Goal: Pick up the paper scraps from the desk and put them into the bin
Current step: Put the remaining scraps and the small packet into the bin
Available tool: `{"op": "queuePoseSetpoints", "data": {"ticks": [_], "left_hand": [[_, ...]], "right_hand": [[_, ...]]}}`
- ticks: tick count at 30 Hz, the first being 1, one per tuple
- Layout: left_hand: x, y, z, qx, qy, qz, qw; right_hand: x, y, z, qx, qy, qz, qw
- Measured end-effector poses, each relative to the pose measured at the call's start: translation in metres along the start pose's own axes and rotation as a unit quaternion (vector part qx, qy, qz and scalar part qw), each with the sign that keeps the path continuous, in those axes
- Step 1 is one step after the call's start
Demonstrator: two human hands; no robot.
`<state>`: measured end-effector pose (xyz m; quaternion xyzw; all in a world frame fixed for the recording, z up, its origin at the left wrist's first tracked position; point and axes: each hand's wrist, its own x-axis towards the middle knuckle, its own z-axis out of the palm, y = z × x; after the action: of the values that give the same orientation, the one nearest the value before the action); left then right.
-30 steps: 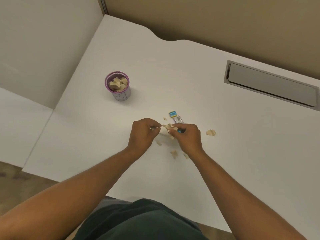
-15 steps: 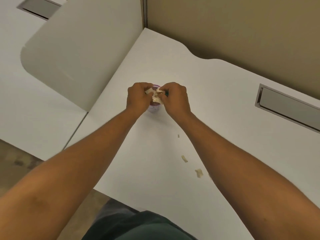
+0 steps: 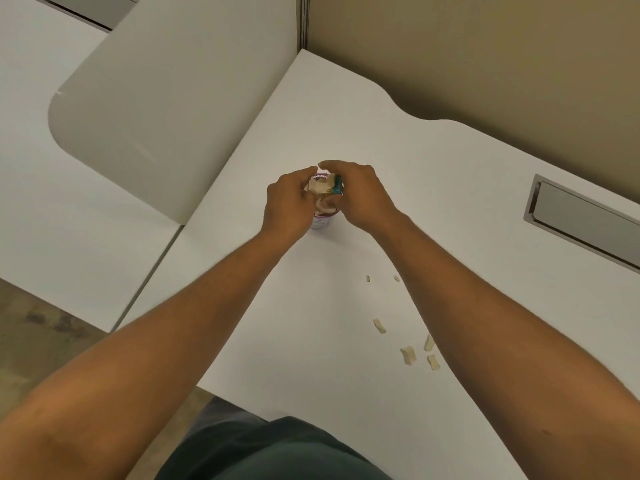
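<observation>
Both hands meet over the small purple-rimmed bin [image 3: 322, 221], which stands on the white desk [image 3: 346, 133] and is mostly hidden beneath them. My left hand [image 3: 289, 204] and my right hand [image 3: 360, 197] pinch a clump of beige paper scraps [image 3: 320, 186] right above the bin's mouth. A blue-printed scrap [image 3: 338, 186] sits against my right fingers. Several loose beige scraps [image 3: 408, 355] still lie on the desk nearer to me, beside my right forearm, with two tiny bits [image 3: 367, 278] farther up.
A grey cable-tray lid [image 3: 585, 221] is set into the desk at the right. A light grey partition panel [image 3: 166, 109] stands at the left, a tan wall [image 3: 485, 53] behind. The desk's front edge runs diagonally below my arms.
Both hands lifted a clump of scraps from the desk and carried it away and leftward to the bin. They now sit lower over its mouth, and the view has followed them.
</observation>
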<state>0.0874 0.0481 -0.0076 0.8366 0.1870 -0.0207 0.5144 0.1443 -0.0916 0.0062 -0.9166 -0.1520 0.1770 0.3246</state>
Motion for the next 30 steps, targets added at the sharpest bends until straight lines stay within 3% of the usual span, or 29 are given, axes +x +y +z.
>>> {"op": "queuePoseSetpoints", "data": {"ticks": [3, 15, 25, 30], "left_hand": [[0.004, -0.002, -0.002, 0.031, -0.016, 0.013, 0.999], [0.015, -0.008, 0.014, 0.204, -0.024, 0.120, 0.971], [0.015, 0.003, 0.019, 0.295, -0.067, 0.145, 0.942], [0.021, 0.005, 0.017, 0.306, -0.059, 0.137, 0.940]], "right_hand": [[0.001, 0.009, -0.009, -0.004, -0.013, 0.008, 1.000], [0.002, 0.012, 0.020, -0.135, 0.052, -0.001, 0.989], [0.006, 0.023, 0.037, -0.140, 0.070, 0.002, 0.988], [0.005, 0.022, 0.026, -0.001, 0.098, 0.041, 0.994]]}}
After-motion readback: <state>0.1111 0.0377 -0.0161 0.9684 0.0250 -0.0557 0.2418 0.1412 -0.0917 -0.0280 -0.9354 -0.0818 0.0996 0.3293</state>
